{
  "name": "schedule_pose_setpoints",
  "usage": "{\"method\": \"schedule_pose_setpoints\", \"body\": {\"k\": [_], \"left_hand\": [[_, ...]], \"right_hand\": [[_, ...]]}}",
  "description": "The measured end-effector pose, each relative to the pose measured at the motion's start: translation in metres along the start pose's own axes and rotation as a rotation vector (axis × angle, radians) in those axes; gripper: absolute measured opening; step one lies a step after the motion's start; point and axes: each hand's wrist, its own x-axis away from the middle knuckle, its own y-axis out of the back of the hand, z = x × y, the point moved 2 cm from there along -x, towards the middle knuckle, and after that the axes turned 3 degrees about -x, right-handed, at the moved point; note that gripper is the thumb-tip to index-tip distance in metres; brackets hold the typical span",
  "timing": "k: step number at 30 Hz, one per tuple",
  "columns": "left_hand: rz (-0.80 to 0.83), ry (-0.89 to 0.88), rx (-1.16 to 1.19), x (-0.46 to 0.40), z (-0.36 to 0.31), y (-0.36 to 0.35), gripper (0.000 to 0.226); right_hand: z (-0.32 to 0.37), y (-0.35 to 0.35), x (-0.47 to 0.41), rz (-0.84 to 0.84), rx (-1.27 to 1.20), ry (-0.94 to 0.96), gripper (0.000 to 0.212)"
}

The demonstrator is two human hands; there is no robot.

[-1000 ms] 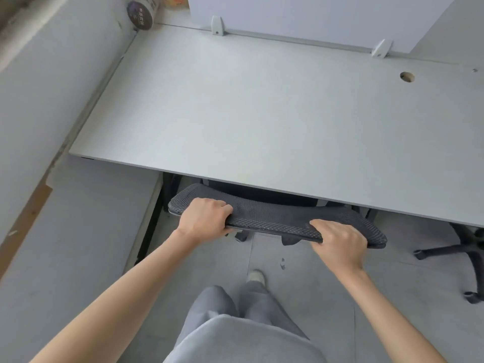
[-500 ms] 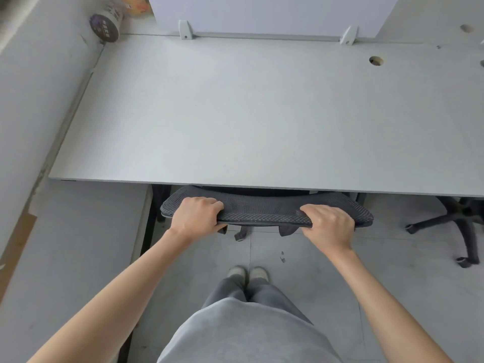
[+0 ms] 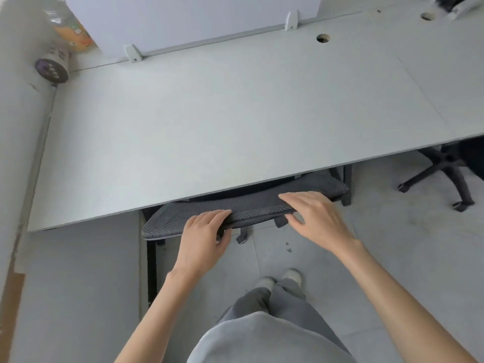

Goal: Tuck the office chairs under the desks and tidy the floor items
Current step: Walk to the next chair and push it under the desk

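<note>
A black mesh office chair [image 3: 258,205] is pushed under the grey desk [image 3: 209,127]; only the top edge of its backrest sticks out past the desk's front edge. My left hand [image 3: 204,238] lies on the left part of that edge, fingers stretched flat over the mesh and thumb below it, no longer clenched. My right hand [image 3: 315,217] rests on the right part with its fingers spread apart. The chair's seat and base are hidden under the desk.
A second chair's black wheeled base [image 3: 442,170] pokes out from under the desk at right. A paper cup [image 3: 52,68] and an orange bottle [image 3: 74,34] stand at the desk's back left by the divider panel [image 3: 193,17]. Small debris [image 3: 288,247] lies on the floor.
The chair slid further under the desk. Both hands went from clenched grips on the backrest to loosened, straightened fingers. The view swung to the left.
</note>
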Motion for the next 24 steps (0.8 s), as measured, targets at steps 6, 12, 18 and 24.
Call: {"method": "schedule_pose_setpoints", "body": {"k": [6,12,18,24], "left_hand": [[0.074,-0.018,0.624,-0.005,-0.078,-0.003,0.039],[0.654,0.066,0.727,0.012,-0.113,-0.099,0.026],[0.95,-0.232,0.566,-0.005,-0.212,-0.148,0.03],[0.992,-0.56,0.538,-0.047,-0.387,-0.201,0.028]], "right_hand": [[0.002,0.026,0.099,-0.233,-0.552,-0.463,0.049],[0.003,0.01,0.23,-0.538,-0.783,-1.089,0.043],[0.037,-0.003,0.339,-0.939,-0.816,-1.52,0.034],[-0.002,0.01,0.409,-1.135,-0.808,-1.652,0.03]]}}
